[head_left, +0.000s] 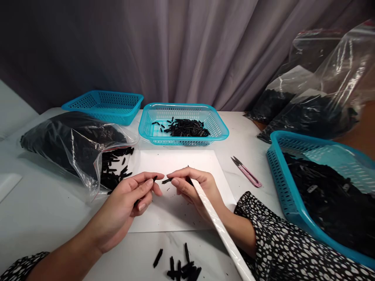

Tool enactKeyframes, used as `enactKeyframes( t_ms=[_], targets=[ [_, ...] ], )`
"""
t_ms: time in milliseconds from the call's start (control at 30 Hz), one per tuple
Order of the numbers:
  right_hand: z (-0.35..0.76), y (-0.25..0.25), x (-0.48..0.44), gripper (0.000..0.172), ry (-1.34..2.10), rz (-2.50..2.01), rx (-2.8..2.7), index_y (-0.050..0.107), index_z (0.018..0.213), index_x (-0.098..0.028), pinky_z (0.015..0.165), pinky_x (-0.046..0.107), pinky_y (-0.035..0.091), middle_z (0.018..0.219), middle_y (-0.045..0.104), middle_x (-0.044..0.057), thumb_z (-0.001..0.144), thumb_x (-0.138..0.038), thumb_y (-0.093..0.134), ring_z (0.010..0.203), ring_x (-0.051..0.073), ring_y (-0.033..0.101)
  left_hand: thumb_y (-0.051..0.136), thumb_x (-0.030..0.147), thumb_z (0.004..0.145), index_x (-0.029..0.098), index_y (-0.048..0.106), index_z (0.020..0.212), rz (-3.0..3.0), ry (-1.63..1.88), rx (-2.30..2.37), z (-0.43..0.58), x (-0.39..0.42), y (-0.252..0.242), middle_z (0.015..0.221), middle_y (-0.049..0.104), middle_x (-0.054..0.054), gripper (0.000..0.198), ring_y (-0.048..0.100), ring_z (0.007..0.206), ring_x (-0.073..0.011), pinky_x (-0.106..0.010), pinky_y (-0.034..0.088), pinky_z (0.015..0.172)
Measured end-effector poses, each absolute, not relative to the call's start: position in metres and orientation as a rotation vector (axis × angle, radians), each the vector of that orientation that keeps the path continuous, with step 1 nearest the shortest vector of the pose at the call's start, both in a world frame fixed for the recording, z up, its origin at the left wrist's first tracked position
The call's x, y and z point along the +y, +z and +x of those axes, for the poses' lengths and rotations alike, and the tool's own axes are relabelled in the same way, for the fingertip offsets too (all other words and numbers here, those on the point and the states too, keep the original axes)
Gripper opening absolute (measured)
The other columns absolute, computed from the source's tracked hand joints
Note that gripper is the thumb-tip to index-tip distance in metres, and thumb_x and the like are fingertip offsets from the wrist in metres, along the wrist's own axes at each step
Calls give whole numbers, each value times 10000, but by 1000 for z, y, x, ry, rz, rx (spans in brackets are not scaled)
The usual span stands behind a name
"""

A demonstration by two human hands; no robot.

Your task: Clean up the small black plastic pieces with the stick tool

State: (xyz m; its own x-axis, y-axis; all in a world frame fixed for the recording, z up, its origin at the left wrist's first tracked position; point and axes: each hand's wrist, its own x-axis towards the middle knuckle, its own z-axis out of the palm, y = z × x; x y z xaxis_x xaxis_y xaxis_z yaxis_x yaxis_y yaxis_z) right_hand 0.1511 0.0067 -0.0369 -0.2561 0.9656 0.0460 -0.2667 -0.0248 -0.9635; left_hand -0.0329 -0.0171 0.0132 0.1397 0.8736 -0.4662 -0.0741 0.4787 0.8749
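Observation:
My left hand (133,195) is closed, pinching a small black piece (155,178) between thumb and index finger. Another dark bit shows under its curled fingers. Facing it, my right hand (196,189) grips a thin black piece (166,181) at its fingertips. A long white stick (218,222) with a shiny wrapped surface also lies in that hand, running down toward the bottom edge; its dark upper end shows above the knuckles. Both hands are over a white sheet (181,220) dotted with tiny dark crumbs. Their held pieces are close together but apart.
Loose black pieces (189,269) lie at the front. A plastic bag (70,144) spills more at left. Behind are a blue basket (143,125) with black pieces and another blue basket (129,117). Pink-handled thread snips (247,173), a filled basket (277,187) and bags (310,105) are right.

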Motion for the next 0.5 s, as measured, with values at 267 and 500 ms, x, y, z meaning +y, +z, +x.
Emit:
enactKeyframes(
  t_ms=[267,500],
  targets=[
    [150,-35,4,157,1606,-820,-1090,777,886,-197,406,229,186,525,497,-59,796,-324,782,440,65,316,689,463,869,238,641,964,907,789,1283,-30,-19,9,497,460,72,248,397,651,-141,-258,341,722],
    [148,-28,5,220,1812,-764,-898,738,906,-176,432,228,138,523,455,-84,753,-316,810,444,48,237,664,502,877,194,620,804,1005,790,1278,-27,-21,9,559,555,59,319,247,518,-92,-268,216,567]
  ],
)
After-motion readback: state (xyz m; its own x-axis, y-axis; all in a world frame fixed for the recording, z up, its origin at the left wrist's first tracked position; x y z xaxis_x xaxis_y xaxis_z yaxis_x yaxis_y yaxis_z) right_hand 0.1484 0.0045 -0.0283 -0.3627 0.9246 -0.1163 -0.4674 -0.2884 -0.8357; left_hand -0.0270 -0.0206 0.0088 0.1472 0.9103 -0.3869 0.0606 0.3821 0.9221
